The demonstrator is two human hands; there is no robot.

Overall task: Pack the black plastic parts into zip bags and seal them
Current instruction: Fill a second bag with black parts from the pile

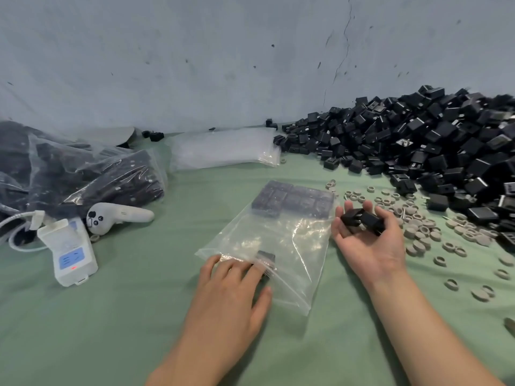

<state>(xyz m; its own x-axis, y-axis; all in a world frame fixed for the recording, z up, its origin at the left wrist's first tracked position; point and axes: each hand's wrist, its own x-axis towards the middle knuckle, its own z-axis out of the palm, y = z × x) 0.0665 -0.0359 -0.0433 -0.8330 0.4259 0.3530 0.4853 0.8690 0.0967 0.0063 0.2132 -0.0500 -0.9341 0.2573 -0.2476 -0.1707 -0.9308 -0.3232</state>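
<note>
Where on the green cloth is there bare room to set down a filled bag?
Bare cloth: between the power strip and the left hand; between the zip bag and the empty bag stack behind it. Crowded: grey rings and black parts pile right, filled bags left.

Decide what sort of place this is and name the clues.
Probably a hand-packing workbench: a heap of black plastic parts, filled zip bags at left, and a stack of empty bags.

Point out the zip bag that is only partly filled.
The middle bag under the left hand: black parts line its far end, the rest almost empty. Bags at left are stuffed; the stack by the wall empty.
</note>
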